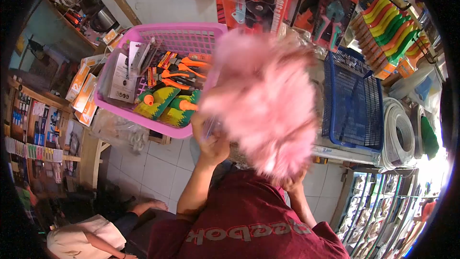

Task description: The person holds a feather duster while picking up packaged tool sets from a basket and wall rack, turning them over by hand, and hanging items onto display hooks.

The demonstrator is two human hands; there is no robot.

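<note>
A pink fluffy duster (268,110), smeared by motion, fills the middle of the view, over the right side of the pink basket. My right hand (293,181) is at its lower end, closed on it, with most of the fingers hidden behind the fluff. My left hand (213,145) is beside the duster's left edge, close to the basket's front right corner. Its fingers are curled around something small and partly see-through that I cannot make out.
The pink basket (139,121) holds orange-handled pliers (176,80) and carded packs. To the right are a blue basket (352,139), a white cable coil (400,132) and hanging colourful-handled tools (390,29). Packaged tools (330,19) hang behind. Another person (86,237) sits lower left.
</note>
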